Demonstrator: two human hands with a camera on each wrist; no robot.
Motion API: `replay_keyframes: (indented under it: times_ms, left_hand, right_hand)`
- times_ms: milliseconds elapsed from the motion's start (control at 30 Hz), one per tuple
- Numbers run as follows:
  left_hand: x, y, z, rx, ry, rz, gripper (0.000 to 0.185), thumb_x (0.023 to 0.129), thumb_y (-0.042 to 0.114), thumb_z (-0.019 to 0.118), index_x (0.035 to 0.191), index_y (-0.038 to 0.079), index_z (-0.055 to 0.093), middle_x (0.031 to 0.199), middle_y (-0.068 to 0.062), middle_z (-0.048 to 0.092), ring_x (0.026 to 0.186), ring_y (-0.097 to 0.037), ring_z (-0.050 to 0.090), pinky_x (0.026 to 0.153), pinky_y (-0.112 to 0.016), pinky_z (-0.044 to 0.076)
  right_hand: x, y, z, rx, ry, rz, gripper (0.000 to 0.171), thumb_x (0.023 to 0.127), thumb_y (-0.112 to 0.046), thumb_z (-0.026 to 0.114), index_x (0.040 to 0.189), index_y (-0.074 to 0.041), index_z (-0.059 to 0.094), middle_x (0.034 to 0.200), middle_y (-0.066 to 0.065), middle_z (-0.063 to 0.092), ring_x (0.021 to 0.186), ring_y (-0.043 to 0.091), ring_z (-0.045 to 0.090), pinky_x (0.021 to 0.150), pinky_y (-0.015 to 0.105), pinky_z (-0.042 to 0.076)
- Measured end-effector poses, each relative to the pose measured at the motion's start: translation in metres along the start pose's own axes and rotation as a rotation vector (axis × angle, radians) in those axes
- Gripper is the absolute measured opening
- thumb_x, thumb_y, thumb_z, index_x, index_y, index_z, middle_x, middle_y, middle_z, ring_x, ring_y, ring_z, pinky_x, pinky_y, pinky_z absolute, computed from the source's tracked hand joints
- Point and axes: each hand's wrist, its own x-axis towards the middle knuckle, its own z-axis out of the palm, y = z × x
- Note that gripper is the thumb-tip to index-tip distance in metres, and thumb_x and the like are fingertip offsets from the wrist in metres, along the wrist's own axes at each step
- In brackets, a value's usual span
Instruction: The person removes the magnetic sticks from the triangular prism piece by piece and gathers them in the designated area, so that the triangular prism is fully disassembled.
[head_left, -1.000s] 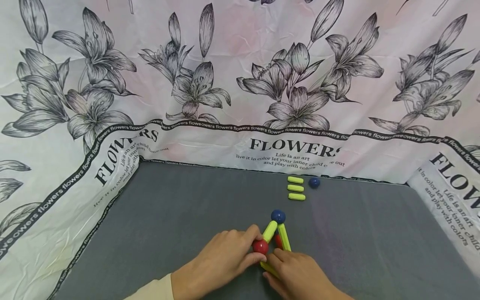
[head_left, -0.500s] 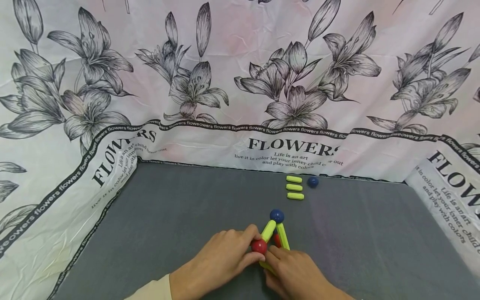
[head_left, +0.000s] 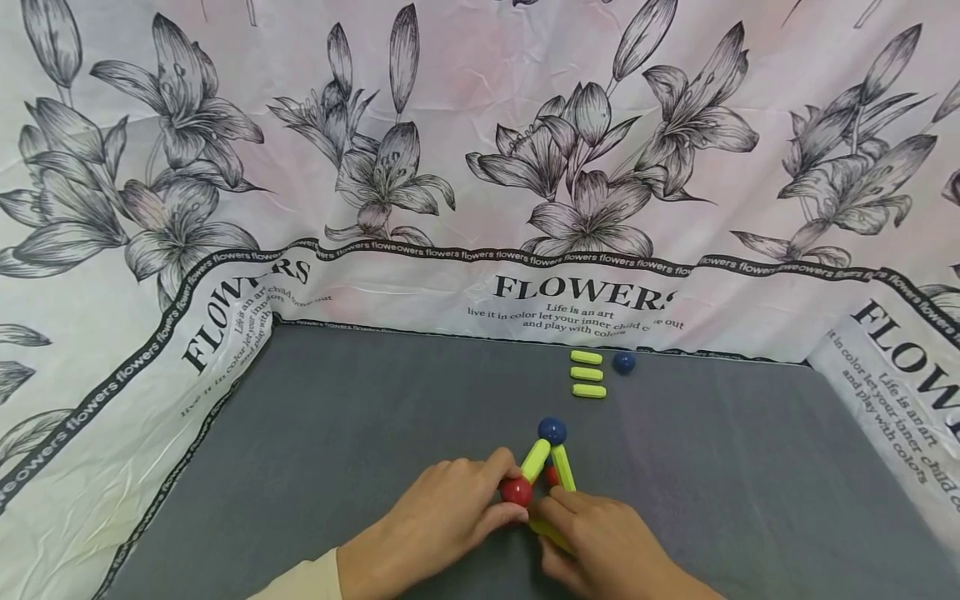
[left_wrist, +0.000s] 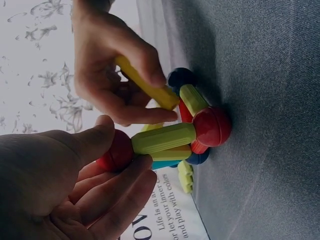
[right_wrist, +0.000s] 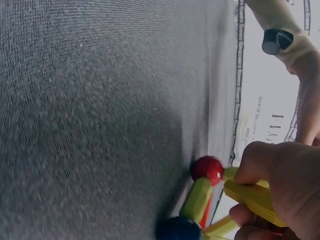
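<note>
My left hand (head_left: 435, 508) pinches a red ball (head_left: 516, 492) between thumb and fingers. That ball sits on the upper end of a yellow-green rod (left_wrist: 165, 138), whose lower end meets another red ball (left_wrist: 212, 126) at the table. These belong to a frame of rods and balls, with a blue ball (head_left: 552, 431) at its far top and a dark blue ball (right_wrist: 177, 230) low down. My right hand (head_left: 607, 533) grips a yellow rod (right_wrist: 252, 197) beside the frame. In the left wrist view the rod's tip (left_wrist: 170, 100) points down toward the frame's base.
Three loose yellow-green rods (head_left: 587, 374) lie in a row toward the back of the grey table (head_left: 360, 400), with a loose blue ball (head_left: 624, 362) to their right. A flower-printed cloth (head_left: 420, 287) rises behind and at the sides.
My right hand has shifted slightly right with the yellow rod, away from the red ball in my left hand. The left hand keeps its pinch, and the head view has drifted a little.
</note>
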Motion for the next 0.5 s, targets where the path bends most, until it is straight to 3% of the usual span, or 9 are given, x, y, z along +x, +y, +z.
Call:
replay_keyframes:
  times_ms: [200,367,500]
  left_hand:
    - [0.0,0.0,0.0,0.0,0.006,0.003,0.027,0.1,0.038,0.073,0.116,0.021,0.06,0.086,0.016,0.063,0.064,0.005,0.054,0.06,-0.015,0.046]
    - [0.0,0.0,-0.001,-0.002,-0.001,-0.001,0.029,0.099,0.038,0.075,0.117,0.021,0.06,0.088,0.016,0.065,0.066,0.005,0.055,0.061,-0.015,0.047]
    - [0.0,0.0,-0.001,-0.006,-0.015,-0.01,0.029,0.099,0.039,0.074,0.118,0.021,0.06,0.089,0.016,0.065,0.066,0.005,0.055,0.062,-0.016,0.048]
  right_hand:
    - [-0.008,0.002,-0.013,0.042,0.052,0.012,0.027,0.092,-0.024,0.08,0.117,-0.024,0.071,0.098,-0.02,0.06,0.072,-0.007,0.049,0.063,0.019,0.048]
    - [-0.018,0.012,-0.026,0.059,0.118,0.02,0.031,0.093,-0.022,0.08,0.122,-0.027,0.071,0.096,-0.023,0.056,0.073,-0.007,0.048,0.061,0.018,0.044]
    - [-0.025,0.024,-0.038,0.005,0.18,0.077,0.036,0.094,-0.024,0.082,0.127,-0.03,0.07,0.1,-0.024,0.057,0.076,-0.007,0.048,0.063,0.019,0.045]
